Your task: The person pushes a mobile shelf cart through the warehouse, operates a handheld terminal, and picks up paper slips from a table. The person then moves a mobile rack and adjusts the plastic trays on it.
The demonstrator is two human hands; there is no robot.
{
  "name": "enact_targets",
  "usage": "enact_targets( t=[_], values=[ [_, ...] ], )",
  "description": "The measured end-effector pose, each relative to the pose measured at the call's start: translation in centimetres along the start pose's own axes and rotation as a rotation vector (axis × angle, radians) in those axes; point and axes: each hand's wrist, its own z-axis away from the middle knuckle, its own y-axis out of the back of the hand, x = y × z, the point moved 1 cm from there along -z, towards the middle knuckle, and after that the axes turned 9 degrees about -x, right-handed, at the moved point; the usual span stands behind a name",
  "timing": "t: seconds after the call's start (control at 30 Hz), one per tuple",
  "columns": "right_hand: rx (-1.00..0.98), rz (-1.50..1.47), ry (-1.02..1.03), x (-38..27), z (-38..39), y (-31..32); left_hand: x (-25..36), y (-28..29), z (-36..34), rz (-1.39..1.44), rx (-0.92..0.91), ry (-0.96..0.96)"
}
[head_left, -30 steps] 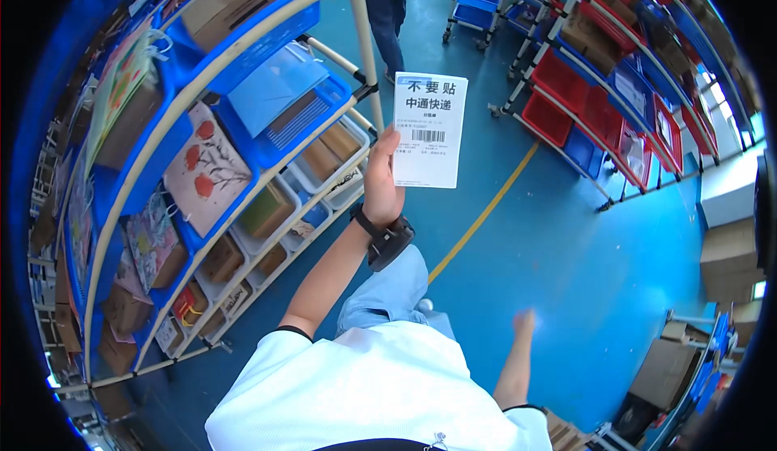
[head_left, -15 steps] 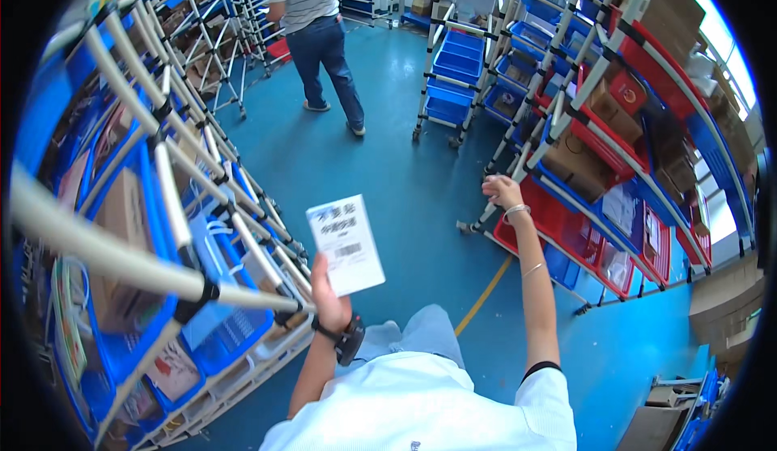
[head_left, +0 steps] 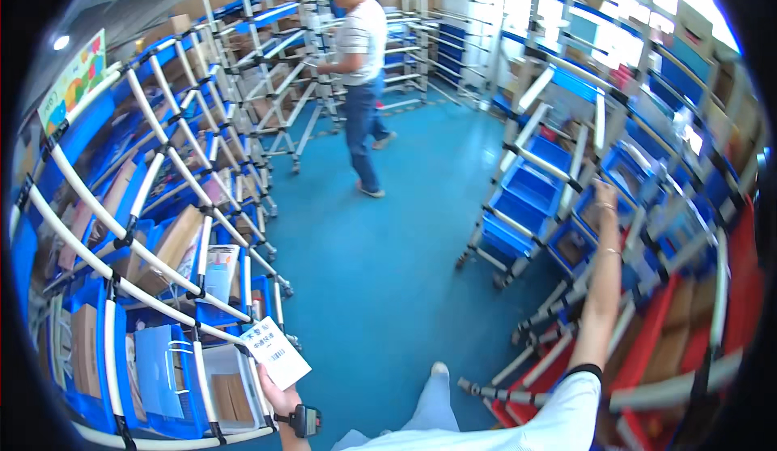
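In my left hand (head_left: 279,394) is a white printed card (head_left: 277,353) with dark lettering and a barcode-like patch. The fingers are closed around its lower edge, and a dark device is strapped to the wrist. Just left of it is a rack with a clear bin (head_left: 232,386) holding brown cardboard. My right arm is stretched forward to the right, with a bracelet at the wrist. My right hand (head_left: 605,194) appears in front of the right-hand racks, beside blue bins (head_left: 518,208). Its fingers are blurred and small, so their pose is unclear.
White-tube racks (head_left: 154,127) with blue bins line the left side. A wheeled rack (head_left: 486,244) stands ahead on the right, and red trays (head_left: 655,329) are nearer on that side. Another person (head_left: 364,70) walks on the blue floor (head_left: 388,289) ahead.
My view has lifted and shifted forward along the aisle. The card, still in my left hand, is lower and further left. My right arm reaches further right; the other person has turned sideways.
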Motion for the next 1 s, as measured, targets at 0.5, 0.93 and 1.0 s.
enact_targets(
  t=[0.5, 0.93, 1.0],
  values=[
    [0.108, 0.266, 0.092, 11.8, -24.3, 20.6, -10.4, -15.7, -8.2, 0.013, -0.165, 0.075],
    [0.276, 0.494, 0.101, -6.3, -5.2, -4.1, -20.6, -28.9, -11.8, 0.081, -0.823, 0.5],
    [0.188, 0.492, 0.155, -8.2, -1.8, -8.4, -22.2, -28.8, -11.6, -0.023, -0.931, 0.445]
  ],
)
